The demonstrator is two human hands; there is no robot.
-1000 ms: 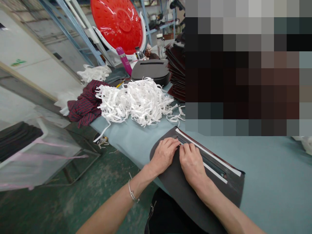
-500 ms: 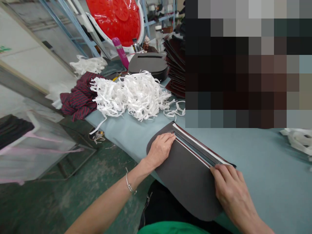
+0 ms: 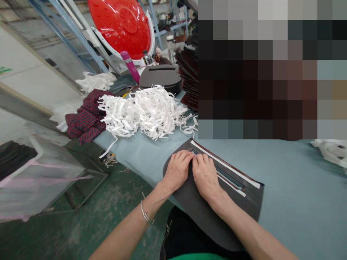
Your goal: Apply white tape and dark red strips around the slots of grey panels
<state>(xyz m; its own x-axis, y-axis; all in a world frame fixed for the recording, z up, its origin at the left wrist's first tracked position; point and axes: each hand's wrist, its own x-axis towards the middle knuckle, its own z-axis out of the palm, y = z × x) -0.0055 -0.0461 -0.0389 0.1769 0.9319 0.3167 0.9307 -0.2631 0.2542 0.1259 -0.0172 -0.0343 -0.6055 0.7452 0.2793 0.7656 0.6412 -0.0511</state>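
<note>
A dark grey sheet panel (image 3: 214, 220) with one rounded side lies at the table's near edge. It has a long slot (image 3: 230, 177), and a white strip (image 3: 230, 166) runs along the panel's far side. Another white strip (image 3: 235, 190) borders the slot's near side, partly under my right hand. My left hand (image 3: 179, 168) grips the panel at the slot's left end, fingers bent and pressed together. Right beside it, my right hand (image 3: 204, 173) has its fingers closed on the same slot edge. The fingertips are partly hidden.
A heap of white strips (image 3: 151, 113) lies beyond the panel on the blue-grey table (image 3: 298, 202). Behind it are a grey rounded piece (image 3: 159, 76), a purple bottle (image 3: 130, 66) and stacked dark pieces (image 3: 187, 79). Striped cloth (image 3: 86, 117) lies left. A blurred block covers the upper right.
My right hand has moved left along the slot, from its right end to beside my left hand. The slot's right end is now uncovered. My left hand stays at the left end.
</note>
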